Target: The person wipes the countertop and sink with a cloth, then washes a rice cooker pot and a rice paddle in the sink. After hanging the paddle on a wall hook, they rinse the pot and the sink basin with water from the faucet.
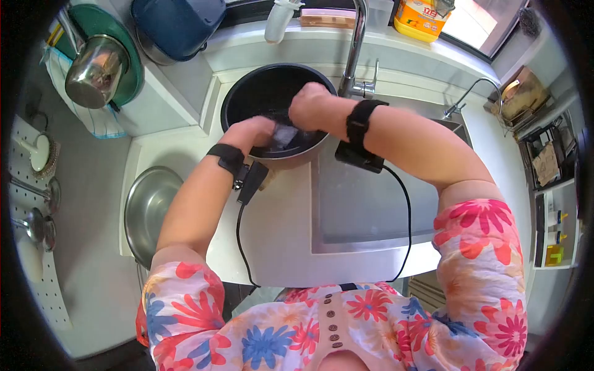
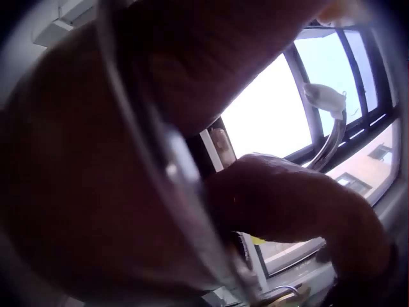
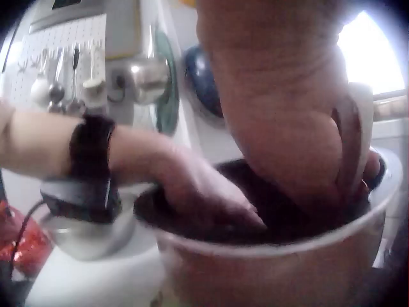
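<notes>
A deep round pot with a dark inside [image 1: 247, 93] and a pale outer wall [image 3: 268, 275] stands on the counter left of the sink. Both hands reach into it. The left hand [image 1: 255, 131] is low on the left side, fingers pointing down and in, its fingertips hidden in the right wrist view [image 3: 208, 198]. The right hand [image 1: 309, 108] is bent down over the right side, knuckles up; its fingertips are hidden too. Between the hands lies a pale, shiny, blurred patch [image 1: 284, 135]; whether either hand grips anything there cannot be told.
A steel bowl [image 1: 151, 210] stands on the counter at the left. The faucet [image 1: 354, 55] rises behind the sink [image 1: 371, 216], close to the right forearm. A steel saucepan [image 1: 98, 71] hangs at the upper left. A yellow jug [image 1: 421, 21] stands on the back ledge.
</notes>
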### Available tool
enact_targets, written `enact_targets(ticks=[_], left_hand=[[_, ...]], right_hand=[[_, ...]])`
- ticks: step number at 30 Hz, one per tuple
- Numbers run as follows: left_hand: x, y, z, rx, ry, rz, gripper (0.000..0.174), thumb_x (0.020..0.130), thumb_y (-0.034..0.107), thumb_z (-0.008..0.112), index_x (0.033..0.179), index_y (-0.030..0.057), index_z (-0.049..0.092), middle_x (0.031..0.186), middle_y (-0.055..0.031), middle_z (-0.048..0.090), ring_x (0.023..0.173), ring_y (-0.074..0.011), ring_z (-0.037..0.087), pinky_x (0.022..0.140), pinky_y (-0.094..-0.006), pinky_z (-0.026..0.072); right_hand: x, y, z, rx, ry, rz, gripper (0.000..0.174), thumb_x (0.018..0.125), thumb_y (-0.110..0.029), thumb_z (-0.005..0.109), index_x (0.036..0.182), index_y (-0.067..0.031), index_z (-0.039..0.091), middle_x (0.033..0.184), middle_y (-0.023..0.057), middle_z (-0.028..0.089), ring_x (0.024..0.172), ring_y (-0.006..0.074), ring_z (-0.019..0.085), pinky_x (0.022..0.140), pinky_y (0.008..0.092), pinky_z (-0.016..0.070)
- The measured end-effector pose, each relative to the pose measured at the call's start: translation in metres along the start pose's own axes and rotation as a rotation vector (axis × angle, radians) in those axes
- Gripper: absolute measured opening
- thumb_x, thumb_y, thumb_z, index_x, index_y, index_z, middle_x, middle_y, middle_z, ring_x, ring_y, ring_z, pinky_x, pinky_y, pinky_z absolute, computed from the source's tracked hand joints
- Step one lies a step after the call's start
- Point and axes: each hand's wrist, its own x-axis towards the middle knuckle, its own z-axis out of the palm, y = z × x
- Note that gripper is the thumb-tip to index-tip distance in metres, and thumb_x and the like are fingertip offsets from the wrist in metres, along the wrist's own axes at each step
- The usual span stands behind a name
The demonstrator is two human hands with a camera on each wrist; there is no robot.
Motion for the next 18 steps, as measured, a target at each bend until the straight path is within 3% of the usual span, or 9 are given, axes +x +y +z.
enact_targets(ticks=[3,4,5,8,10,13,15,17,18], left_hand=[[-0.008,0.012,-0.02,0.075,-0.092,0.081,0.022,0.074,0.017,0.056,0.092,0.0093,0.067,0.098,-0.0149,0.063,0.092,-0.0315,0.06,0.077,-0.0373,0.0498],[-0.023,0.029,-0.043,0.045,-0.082,0.012,0.025,0.073,0.014,0.056,0.095,0.0071,0.065,0.098,-0.0149,0.063,0.087,-0.0309,0.061,0.075,-0.0359,0.0493],[-0.03,0.038,-0.054,0.017,-0.074,-0.058,0.027,0.073,0.011,0.056,0.098,0.0048,0.063,0.097,-0.0148,0.063,0.083,-0.0304,0.061,0.073,-0.0346,0.0487],[-0.035,0.026,-0.051,-0.513,0.241,-0.15,0.03,0.075,0.008,0.055,0.103,0.0032,0.062,0.094,-0.0113,0.065,0.08,-0.0214,0.062,0.072,-0.0303,0.0487],[-0.038,0.025,-0.05,-0.995,0.476,-0.176,0.028,0.079,0.004,0.052,0.105,-0.001,0.06,0.094,-0.0065,0.063,0.081,-0.0141,0.06,0.072,-0.0272,0.0489],[-0.034,0.012,-0.044,-1.063,0.65,-0.157,0.029,0.08,0.004,0.051,0.108,0.0002,0.058,0.096,-0.0068,0.063,0.082,-0.0145,0.06,0.072,-0.0265,0.0491],[-0.043,0.025,-0.051,-1.182,0.634,-0.2,0.029,0.081,0.005,0.051,0.109,0.0008,0.057,0.096,-0.007,0.063,0.081,-0.0134,0.06,0.071,-0.026,0.0489],[-0.043,0.021,-0.051,-1.16,0.534,-0.051,0.03,0.08,0.006,0.053,0.109,0.0016,0.057,0.098,-0.0064,0.062,0.083,-0.0128,0.059,0.071,-0.026,0.0489],[-0.047,0.028,-0.052,-1.109,0.491,0.031,0.032,0.08,0.008,0.054,0.11,0.0013,0.057,0.098,-0.0065,0.062,0.084,-0.0132,0.059,0.072,-0.0266,0.0487]], right_hand=[[-0.004,0.018,-0.002,0.119,0.005,-0.179,0.026,0.074,-0.02,0.059,0.096,-0.009,0.067,0.091,0.0094,0.066,0.082,0.0253,0.064,0.067,0.0362,0.0519],[-0.019,0.025,-0.029,0.243,-0.189,-0.197,0.032,0.074,-0.024,0.06,0.102,-0.0085,0.064,0.084,0.0078,0.064,0.066,0.0213,0.064,0.056,0.0346,0.0524],[-0.026,0.031,-0.039,0.24,-0.194,-0.2,0.032,0.074,-0.024,0.06,0.102,-0.0085,0.064,0.084,0.0078,0.064,0.066,0.0213,0.064,0.056,0.0346,0.0524],[-0.034,0.055,-0.039,0.732,-0.39,-0.198,0.042,0.077,-0.028,0.059,0.115,-0.012,0.054,0.075,0.0044,0.058,0.056,0.0156,0.06,0.046,0.03,0.0503],[-0.043,0.061,-0.03,0.858,-0.406,-0.192,0.036,0.078,-0.027,0.057,0.11,-0.0103,0.056,0.073,0.005,0.058,0.054,0.0155,0.059,0.045,0.0295,0.0498],[-0.05,0.068,-0.019,0.939,-0.413,-0.115,0.026,0.08,-0.024,0.053,0.099,-0.0067,0.057,0.069,0.0057,0.057,0.05,0.0152,0.057,0.042,0.0289,0.0482],[-0.043,0.076,0.006,0.898,-0.398,-0.048,0.022,0.082,-0.023,0.051,0.094,-0.0047,0.058,0.066,0.006,0.056,0.048,0.015,0.056,0.041,0.0289,0.047],[-0.022,0.091,0.032,0.833,0.014,-0.759,0.021,0.085,-0.021,0.047,0.085,-0.0016,0.056,0.062,0.0062,0.055,0.046,0.0144,0.054,0.038,0.0273,0.0438],[-0.024,0.088,0.031,0.923,0.03,-0.727,0.02,0.085,-0.019,0.048,0.084,-0.0009,0.056,0.062,0.0061,0.054,0.045,0.0138,0.053,0.037,0.0266,0.0423]])
